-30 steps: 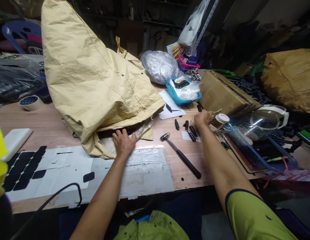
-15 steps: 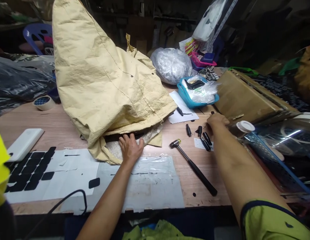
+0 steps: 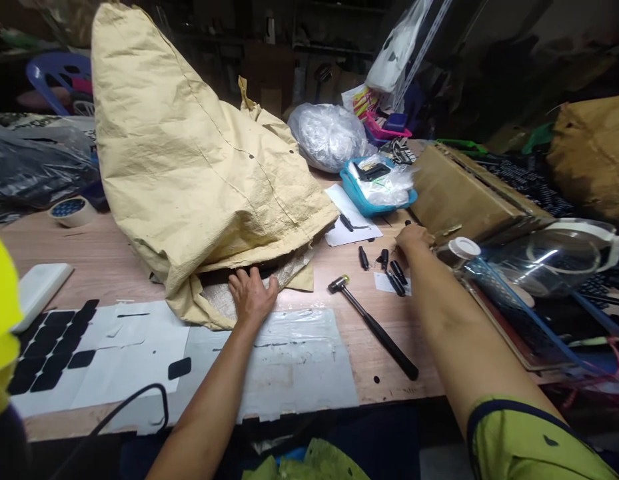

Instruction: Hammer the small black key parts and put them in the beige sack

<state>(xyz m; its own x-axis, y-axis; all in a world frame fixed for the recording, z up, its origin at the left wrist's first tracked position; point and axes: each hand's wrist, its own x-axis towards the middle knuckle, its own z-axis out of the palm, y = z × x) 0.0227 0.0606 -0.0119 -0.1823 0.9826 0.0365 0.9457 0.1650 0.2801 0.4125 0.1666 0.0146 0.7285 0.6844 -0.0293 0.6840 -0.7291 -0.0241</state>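
A large tan paper sack (image 3: 204, 160) lies on its side with its mouth facing me. At that mouth, my left hand (image 3: 252, 293) rests with fingers spread over the lower edge and whitish lining; the fingertips are partly in shadow. My right hand (image 3: 414, 239) reaches out to the right, fingers closed near the cardboard box. A small dark tip shows beside its fingers, too little to name. Several black tool-like handles (image 3: 395, 280) lie just left of my right hand, some on a small white paper. Between my arms rests a hammer (image 3: 374, 327) with a black grip.
A blue basket (image 3: 350, 187) with plastic bags sits behind a white sheet. The cardboard box (image 3: 464, 190) and a clear plastic container (image 3: 564, 260) stand at right. Black rounded pieces (image 3: 52, 337) lie on white paper at left, near a tape roll (image 3: 72, 210).
The view has turned slightly right, so everything appears shifted left. Both hands stay at about the same places on the table.
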